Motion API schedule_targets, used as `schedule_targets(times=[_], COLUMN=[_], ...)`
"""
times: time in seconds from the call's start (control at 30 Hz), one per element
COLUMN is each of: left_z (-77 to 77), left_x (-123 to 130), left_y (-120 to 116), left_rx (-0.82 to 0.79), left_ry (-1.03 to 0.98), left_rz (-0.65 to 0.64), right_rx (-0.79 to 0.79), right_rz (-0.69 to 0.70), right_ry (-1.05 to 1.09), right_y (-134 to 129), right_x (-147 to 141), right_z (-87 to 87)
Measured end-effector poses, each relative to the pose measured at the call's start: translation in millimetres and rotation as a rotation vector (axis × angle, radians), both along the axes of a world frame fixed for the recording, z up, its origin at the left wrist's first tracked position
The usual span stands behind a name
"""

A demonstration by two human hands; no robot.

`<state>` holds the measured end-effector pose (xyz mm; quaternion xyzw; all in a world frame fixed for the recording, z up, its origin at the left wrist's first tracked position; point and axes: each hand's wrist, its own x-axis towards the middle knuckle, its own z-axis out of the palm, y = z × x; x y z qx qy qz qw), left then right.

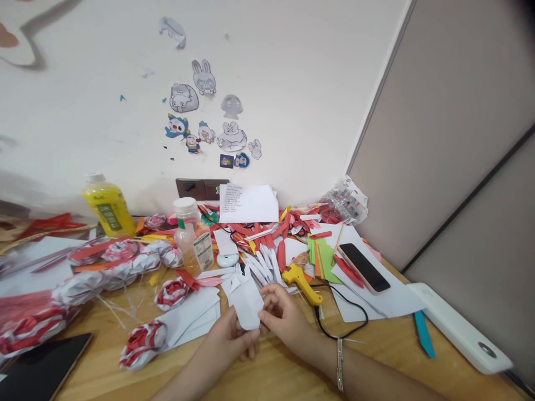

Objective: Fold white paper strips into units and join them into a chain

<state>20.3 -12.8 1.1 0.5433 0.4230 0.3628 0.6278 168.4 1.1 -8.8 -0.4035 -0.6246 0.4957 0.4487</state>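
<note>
A small white paper piece (248,305) is held between my two hands, near the front of the wooden table. My left hand (234,337) pinches its lower left edge. The fingers of my right hand (281,313) close on its right edge, thumb in front. Just behind the paper lie folded white paper strips (264,266). To the right of my right hand is a yellow glue gun (303,283) with a black cord. White sheets (194,320) and a red-and-white paper rose (144,343) rest left of my left hand.
A yellow bottle (109,206) and a clear jar (193,239) stand at the back left. A phone (364,267) lies on paper at right, near a long white device (460,328). A dark tablet (45,367) sits front left.
</note>
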Motion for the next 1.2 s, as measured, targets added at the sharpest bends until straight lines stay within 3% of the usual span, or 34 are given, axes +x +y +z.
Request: schedule_targets(times=[0.57,0.77,1.2], left_z=[9.6,3.6,-0.4], left_x=[2.9,1.0,2.9], left_y=[-0.7,3.0,-0.6], left_rx=[-0.027,-0.085,-0.053], left_ry=[0.060,-0.001,-0.035], left_rz=[0.081,0.052,0.076], right_rx=[0.039,0.062,0.070], right_rz=[-0.005,0.005,0.119], right_ry=[-0.032,-0.034,-0.023], right_y=[-2.9,-3.7,-6.2], right_x=[0.5,-0.1,-1.8], right_z=[-3.0,-4.2,-2.4])
